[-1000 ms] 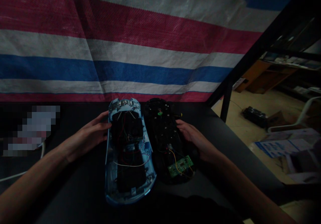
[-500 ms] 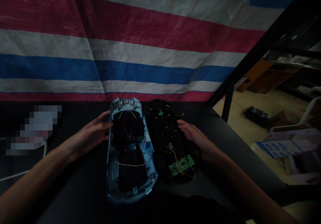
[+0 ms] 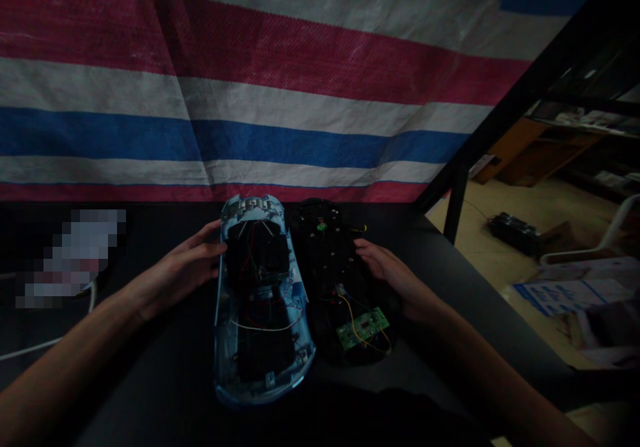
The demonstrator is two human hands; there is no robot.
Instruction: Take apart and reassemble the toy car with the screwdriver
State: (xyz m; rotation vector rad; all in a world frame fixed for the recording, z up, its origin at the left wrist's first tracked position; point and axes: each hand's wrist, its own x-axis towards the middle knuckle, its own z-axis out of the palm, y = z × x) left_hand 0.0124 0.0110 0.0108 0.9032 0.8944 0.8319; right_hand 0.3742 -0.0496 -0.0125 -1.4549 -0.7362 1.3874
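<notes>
A light-blue toy car body shell (image 3: 303,330) lies upside down on the dark table, its inside facing up with thin red, green and white wires across it. My left hand (image 3: 193,257) grips its left edge near the far end, the fingertips over the rim. Close against the shell's right side lies a black toy car chassis (image 3: 327,260), carrying a green circuit board (image 3: 363,329) with yellow wires at its near end. My right hand (image 3: 383,267) holds the chassis by its right side; some of its fingers are hidden in shadow.
Behind the dark table (image 3: 165,360) hangs a striped sheet (image 3: 280,87). A blurred-out item (image 3: 83,253) and a white cable (image 3: 35,349) lie at left. Past the table's right edge are a black frame post (image 3: 455,203), a dark device (image 3: 515,232) and boxes on the floor.
Both hands keep their places on the two car parts. The whole view has shifted very slightly; nothing has been let go or taken up.
</notes>
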